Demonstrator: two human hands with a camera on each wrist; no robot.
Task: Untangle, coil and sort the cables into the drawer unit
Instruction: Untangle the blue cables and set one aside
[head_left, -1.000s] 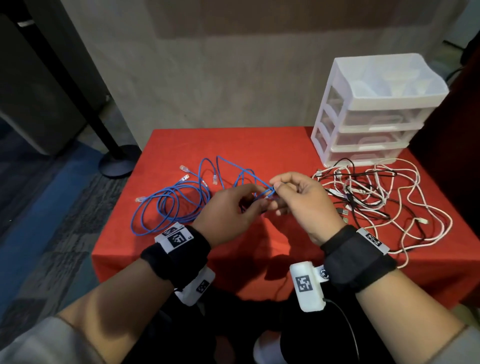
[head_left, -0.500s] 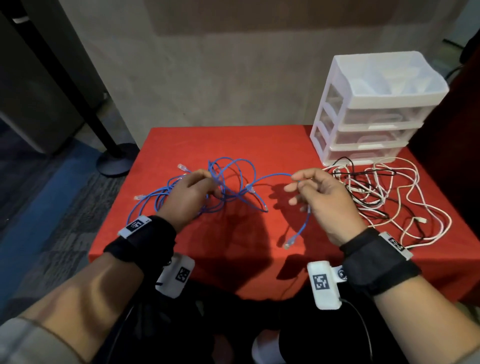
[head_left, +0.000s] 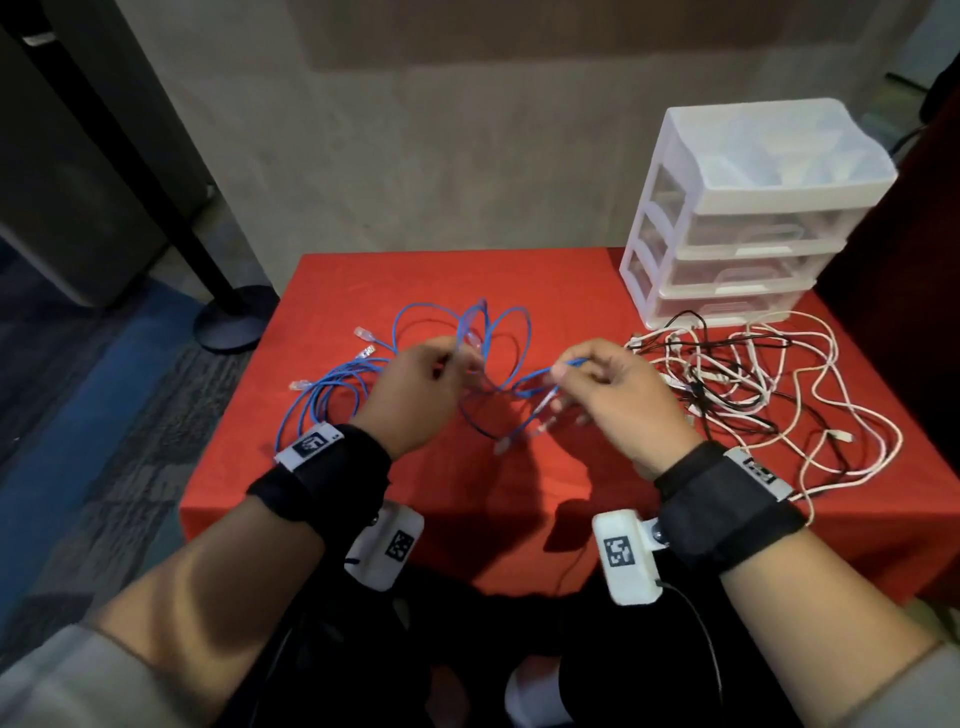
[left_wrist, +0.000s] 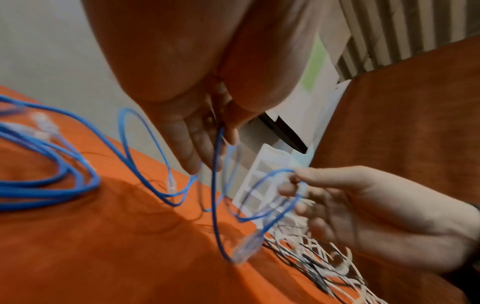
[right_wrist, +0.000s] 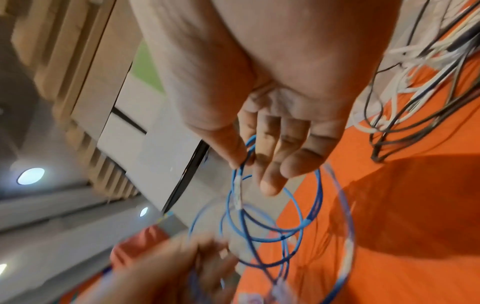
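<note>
Tangled blue network cables (head_left: 332, 387) with clear plugs lie on the red table (head_left: 519, 280), left of centre. My left hand (head_left: 447, 364) pinches raised loops of a blue cable (left_wrist: 217, 160) above the table. My right hand (head_left: 569, 374) pinches the same blue cable (right_wrist: 246, 156) between thumb and forefinger, its other fingers spread; a clear plug (left_wrist: 246, 244) dangles below it. The two hands are a short gap apart, with slack loops hanging between them. A white three-drawer unit (head_left: 753, 218) stands at the back right, its drawers closed.
A tangle of white and black cables (head_left: 753, 384) spreads over the right side of the table, in front of the drawer unit. A black stand with a round base (head_left: 234, 317) is on the floor beyond the table's left edge.
The hands, first together at the centre, pulled apart with the blue cable, then came closer again. The left hand lifted loops of blue cable off the table.
</note>
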